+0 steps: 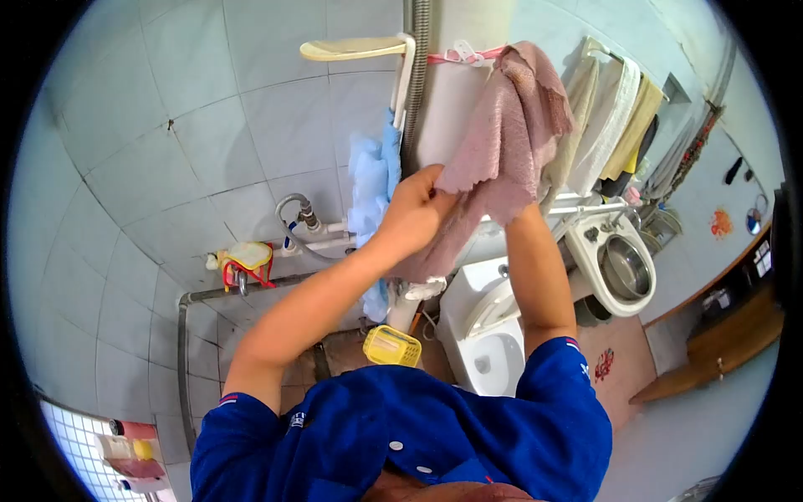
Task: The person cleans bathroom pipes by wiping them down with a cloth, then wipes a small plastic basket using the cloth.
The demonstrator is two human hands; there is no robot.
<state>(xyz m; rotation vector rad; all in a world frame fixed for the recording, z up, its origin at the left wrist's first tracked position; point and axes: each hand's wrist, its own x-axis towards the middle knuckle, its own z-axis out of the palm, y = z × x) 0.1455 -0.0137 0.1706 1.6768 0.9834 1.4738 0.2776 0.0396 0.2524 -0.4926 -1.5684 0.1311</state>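
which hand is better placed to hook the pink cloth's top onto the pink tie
Right, probably. It is hidden behind the pink cloth, up nearer the pink tie; the left hand grips the lower edge.

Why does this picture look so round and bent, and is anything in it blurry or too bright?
Head view: a fisheye lens bows the tiled wall and leaves black corners; even daylight, soft shadows, mild glare on the white pipe; the left hand and pink cloth are fairly sharp, the right hand is hidden behind the cloth, the blue shirt near the lens looks softer.
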